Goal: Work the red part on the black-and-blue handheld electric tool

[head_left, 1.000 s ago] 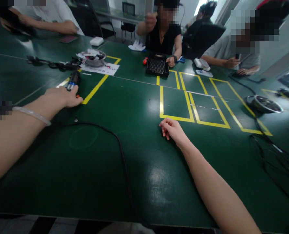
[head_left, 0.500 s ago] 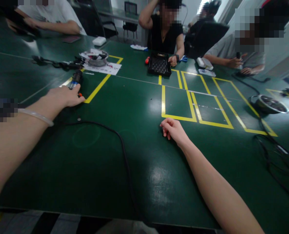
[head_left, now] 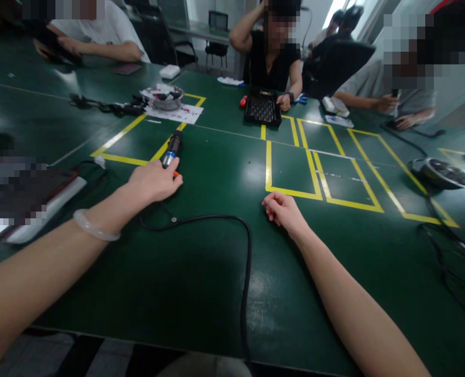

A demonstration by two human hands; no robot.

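Note:
My left hand (head_left: 157,180) is closed round a dark cylindrical tool (head_left: 173,146) with a blue and silver band, left of centre; a bit of orange shows by the fingertips. Its black cable (head_left: 249,262) curves over the green table (head_left: 201,272) to the near edge. My right hand (head_left: 281,208) rests on the table with curled fingers, just below a yellow tape rectangle (head_left: 295,193). What it holds, if anything, is hidden.
A metal bowl (head_left: 165,99) of parts sits on paper at back left. A person's hand (head_left: 283,102) touches a black tray (head_left: 261,121). Another bowl (head_left: 448,175) and cables (head_left: 444,262) lie right. A device (head_left: 47,209) lies left.
My left hand has moved right with the dark tool, dragging its cable rightward. My right hand has hardly moved. The view has shifted slightly.

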